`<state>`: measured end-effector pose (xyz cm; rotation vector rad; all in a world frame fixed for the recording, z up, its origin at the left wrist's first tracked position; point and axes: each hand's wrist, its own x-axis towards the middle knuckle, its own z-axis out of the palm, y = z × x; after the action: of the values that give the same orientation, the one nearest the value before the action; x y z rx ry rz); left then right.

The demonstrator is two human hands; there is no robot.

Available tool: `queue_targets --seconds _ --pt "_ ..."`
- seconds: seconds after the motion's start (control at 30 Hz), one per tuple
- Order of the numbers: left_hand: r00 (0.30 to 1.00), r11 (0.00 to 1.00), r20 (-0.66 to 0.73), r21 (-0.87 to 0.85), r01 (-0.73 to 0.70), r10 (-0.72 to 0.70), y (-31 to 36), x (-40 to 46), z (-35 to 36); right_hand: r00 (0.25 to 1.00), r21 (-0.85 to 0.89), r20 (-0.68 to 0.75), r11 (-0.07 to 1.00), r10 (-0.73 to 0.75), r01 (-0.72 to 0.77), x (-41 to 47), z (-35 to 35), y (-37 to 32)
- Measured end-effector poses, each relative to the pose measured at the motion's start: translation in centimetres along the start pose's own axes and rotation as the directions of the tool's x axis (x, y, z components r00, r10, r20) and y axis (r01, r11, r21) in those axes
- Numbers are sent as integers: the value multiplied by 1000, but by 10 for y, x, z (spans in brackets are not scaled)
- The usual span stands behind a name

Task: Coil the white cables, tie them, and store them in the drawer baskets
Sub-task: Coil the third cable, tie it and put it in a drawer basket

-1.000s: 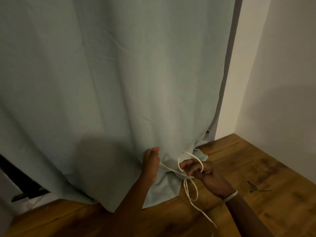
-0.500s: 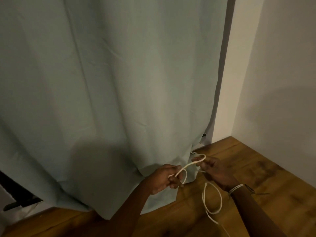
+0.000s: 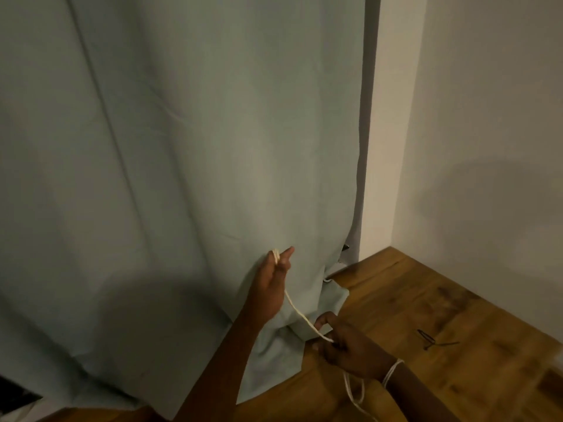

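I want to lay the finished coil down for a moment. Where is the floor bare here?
The wood floor is bare between the curtain hem and the right wall, up to the small dark item. Nearer, it is crowded: both hands, left hand and right hand, stretch the cable, with slack hanging below.

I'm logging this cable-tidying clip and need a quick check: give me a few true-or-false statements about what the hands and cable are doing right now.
1. The left hand pinches the white cable up in front of the curtain. True.
2. The right hand is empty. False: it grips the cable's lower part.
3. The cable runs between both hands. True.
4. The cable lies coiled on the wooden floor. False: it is held, with slack hanging below the right hand.
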<state>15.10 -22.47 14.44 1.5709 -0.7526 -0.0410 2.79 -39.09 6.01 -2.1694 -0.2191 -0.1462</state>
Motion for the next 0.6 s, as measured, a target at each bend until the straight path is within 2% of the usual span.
queue_targets --seconds 0.03,0.07,0.1,0.13,0.17,0.2,0.23,0.27,0.3,0.33,0.4,0.43,0.47,0.53,0.6 --pt "999 952 48 305 -27 13 -10 -4 3 1000 -36 -1 999 -15 15 0 -8 -2" --pt "994 858 112 510 -61 5 -18 -11 5 999 -86 1 996 -38 38 -1 -19 -7" --pt "984 766 179 634 -106 -13 -25 -19 8 998 -147 -4 987 -70 69 -2 -32 -13" --pt "969 724 240 679 -123 -60 -28 -26 10 994 -205 -25 974 -107 99 -3 -45 -21" --pt "950 762 276 644 -69 -147 -29 -31 11 987 -233 -65 964 -144 125 -1 -57 -28" --pt "912 852 316 520 63 -260 -27 -36 11 979 -222 -118 965 -169 140 0 -67 -36" --pt "850 917 390 321 236 -355 -24 -40 12 967 -181 -179 972 -180 148 3 -75 -42" --pt "789 920 485 94 381 -377 -19 -44 14 954 -131 -241 980 -179 150 6 -80 -46" --pt "753 864 569 -140 484 -330 -13 -45 17 942 -70 -293 987 -161 147 9 -82 -47" --pt "741 754 621 -351 555 -256 -8 -45 18 938 17 -323 990 -127 139 11 -82 -45" --pt "749 479 650 -622 619 -123 6 -39 21 951 199 -308 976 -21 86 11 -74 -39" --pt "771 384 628 -691 613 -102 8 -35 22 968 281 -248 959 44 29 10 -67 -38" --pt "799 350 592 -730 587 -107 12 -30 22 982 352 -156 935 105 -44 7 -59 -40" --pt "852 408 500 -754 515 -152 15 -23 24 978 534 91 819 188 -207 3 -44 -43" --pt "894 472 401 -760 447 -201 18 -20 27 935 708 290 611 206 -354 -2 -32 -47"
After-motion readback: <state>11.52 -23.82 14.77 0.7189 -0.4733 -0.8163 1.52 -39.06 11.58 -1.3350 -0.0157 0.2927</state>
